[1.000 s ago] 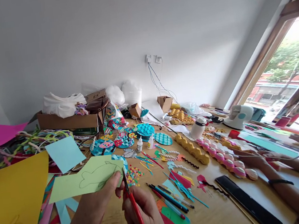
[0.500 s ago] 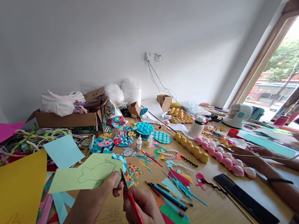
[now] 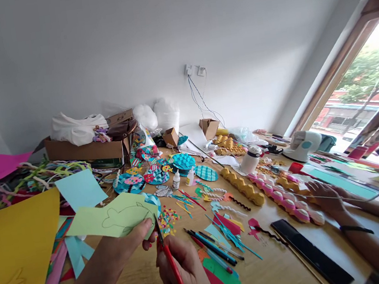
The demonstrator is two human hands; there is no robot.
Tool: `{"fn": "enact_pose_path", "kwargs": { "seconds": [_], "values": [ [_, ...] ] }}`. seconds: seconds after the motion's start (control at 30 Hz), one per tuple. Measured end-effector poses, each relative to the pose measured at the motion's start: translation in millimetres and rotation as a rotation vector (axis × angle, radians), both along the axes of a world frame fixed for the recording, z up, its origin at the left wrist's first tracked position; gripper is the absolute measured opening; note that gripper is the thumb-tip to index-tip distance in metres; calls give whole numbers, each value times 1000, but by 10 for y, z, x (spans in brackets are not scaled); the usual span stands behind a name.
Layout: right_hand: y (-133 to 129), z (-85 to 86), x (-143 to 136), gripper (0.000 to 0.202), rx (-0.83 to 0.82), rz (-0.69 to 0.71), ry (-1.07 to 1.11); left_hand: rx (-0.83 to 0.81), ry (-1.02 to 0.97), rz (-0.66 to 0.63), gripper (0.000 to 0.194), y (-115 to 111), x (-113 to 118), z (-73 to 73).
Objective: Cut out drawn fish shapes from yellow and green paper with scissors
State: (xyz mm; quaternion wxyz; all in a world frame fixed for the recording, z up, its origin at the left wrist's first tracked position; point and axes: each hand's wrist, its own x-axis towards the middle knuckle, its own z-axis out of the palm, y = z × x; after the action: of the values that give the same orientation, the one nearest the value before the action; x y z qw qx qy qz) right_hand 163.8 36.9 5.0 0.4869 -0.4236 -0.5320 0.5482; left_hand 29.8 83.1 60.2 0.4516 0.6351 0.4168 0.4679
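Observation:
A light green sheet of paper (image 3: 115, 217) with a fish outline drawn in pencil is pinched at its right part by my left hand (image 3: 137, 236). The thumb lies on top of it and the fingers are beneath. My right hand (image 3: 188, 268) grips red-handled scissors (image 3: 172, 265), their dark blades pointing up at the paper's right edge. Whether the blades are apart is hard to see. Just behind the paper is a pile of small coloured paper dots (image 3: 170, 219).
Pens (image 3: 213, 248) and green and red paper scraps (image 3: 224, 275) lie right of my hands. Coloured sheets (image 3: 21, 243) fill the left. Glue bottles (image 3: 176, 181) stand farther back. A co-worker's hands (image 3: 325, 196) are at the right, near a black phone-like slab (image 3: 311, 254).
The green paper and my left hand have shifted slightly right, toward the scissors. The co-worker's near hand has moved a little to the right. My right hand looks nearly unchanged.

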Motion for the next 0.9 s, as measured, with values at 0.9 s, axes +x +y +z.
{"fn": "enact_pose_path", "kwargs": {
  "seconds": [0.9],
  "values": [
    [-7, -41, 32, 49, -8, 13, -49, 71, 51, -68, 28, 25, -28, 14]
  ]
}}
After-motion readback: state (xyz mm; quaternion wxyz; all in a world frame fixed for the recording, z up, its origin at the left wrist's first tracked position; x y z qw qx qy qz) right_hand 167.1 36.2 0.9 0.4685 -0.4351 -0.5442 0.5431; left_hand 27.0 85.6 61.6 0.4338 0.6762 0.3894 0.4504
